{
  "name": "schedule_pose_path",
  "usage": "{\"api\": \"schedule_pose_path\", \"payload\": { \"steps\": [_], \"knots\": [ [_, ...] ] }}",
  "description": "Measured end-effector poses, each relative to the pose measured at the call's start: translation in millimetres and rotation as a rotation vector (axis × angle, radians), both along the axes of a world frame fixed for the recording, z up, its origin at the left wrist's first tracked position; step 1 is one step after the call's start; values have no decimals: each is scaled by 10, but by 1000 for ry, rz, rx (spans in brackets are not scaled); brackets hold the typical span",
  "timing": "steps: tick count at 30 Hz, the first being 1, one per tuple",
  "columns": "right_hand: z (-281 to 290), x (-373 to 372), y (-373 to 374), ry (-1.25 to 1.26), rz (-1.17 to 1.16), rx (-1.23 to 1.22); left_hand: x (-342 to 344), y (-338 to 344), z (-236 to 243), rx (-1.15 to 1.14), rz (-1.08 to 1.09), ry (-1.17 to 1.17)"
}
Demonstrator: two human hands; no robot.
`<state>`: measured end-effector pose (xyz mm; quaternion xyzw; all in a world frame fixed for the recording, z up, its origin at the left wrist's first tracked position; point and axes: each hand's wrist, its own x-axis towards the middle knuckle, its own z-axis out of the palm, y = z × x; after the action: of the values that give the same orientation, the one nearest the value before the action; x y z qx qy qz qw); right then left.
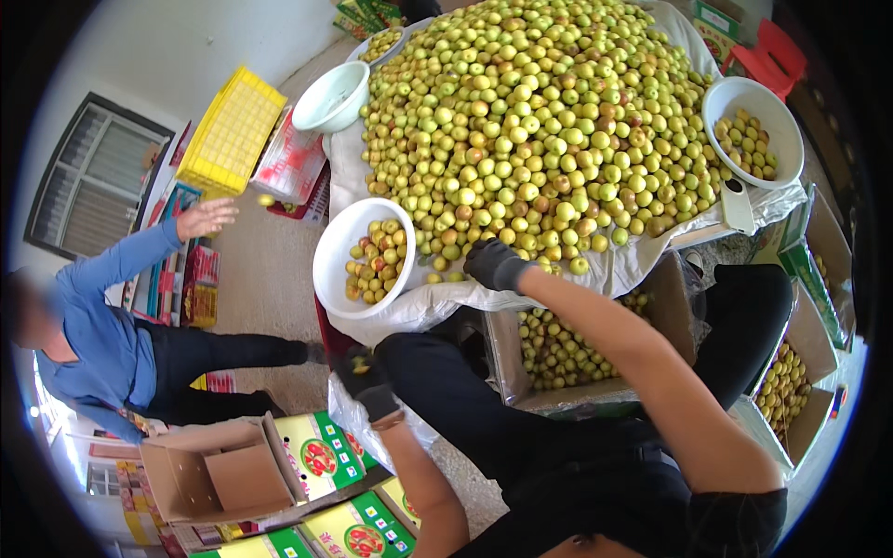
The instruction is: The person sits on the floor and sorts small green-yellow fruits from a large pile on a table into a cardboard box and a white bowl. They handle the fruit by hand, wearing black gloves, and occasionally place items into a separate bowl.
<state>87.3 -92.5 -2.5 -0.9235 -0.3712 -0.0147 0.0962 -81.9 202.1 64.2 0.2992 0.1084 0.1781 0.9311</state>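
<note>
My right hand (pixel 495 265), in a dark glove, reaches to the front edge of a large pile of yellow-green fruit (pixel 530 121) on a pale cloth (pixel 605 274); its fingers are curled, their contents hidden. My left hand (pixel 366 381), also gloved, is low at the left beside my knee, closed on what looks like a small blurred fruit. A white basin (pixel 333 265) holding redder fruit stands left of my right hand. Below the cloth, a cardboard box (pixel 510 358) full of fruit sits between my legs.
At left, a person in blue (pixel 107 316) raises a bare hand (pixel 205 219) near a small blurred fruit. Around are another basin (pixel 793 130), a pale bowl (pixel 321 98), yellow crates (pixel 228 121), boxes of fruit (pixel 814 418), an open carton (pixel 186 474), printed boxes (pixel 316 451) and a red chair (pixel 777 56).
</note>
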Motion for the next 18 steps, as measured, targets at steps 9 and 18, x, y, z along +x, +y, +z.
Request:
{"api": "schedule_pose_path", "payload": {
  "steps": [9,18],
  "knots": [
    [-23,-481,-161,-266,-206,343,-643,922,-627,1458,557,545],
    [374,-1076,-1390,-25,-336,762,1372,-779,-391,2387,-306,423]
  ]
}}
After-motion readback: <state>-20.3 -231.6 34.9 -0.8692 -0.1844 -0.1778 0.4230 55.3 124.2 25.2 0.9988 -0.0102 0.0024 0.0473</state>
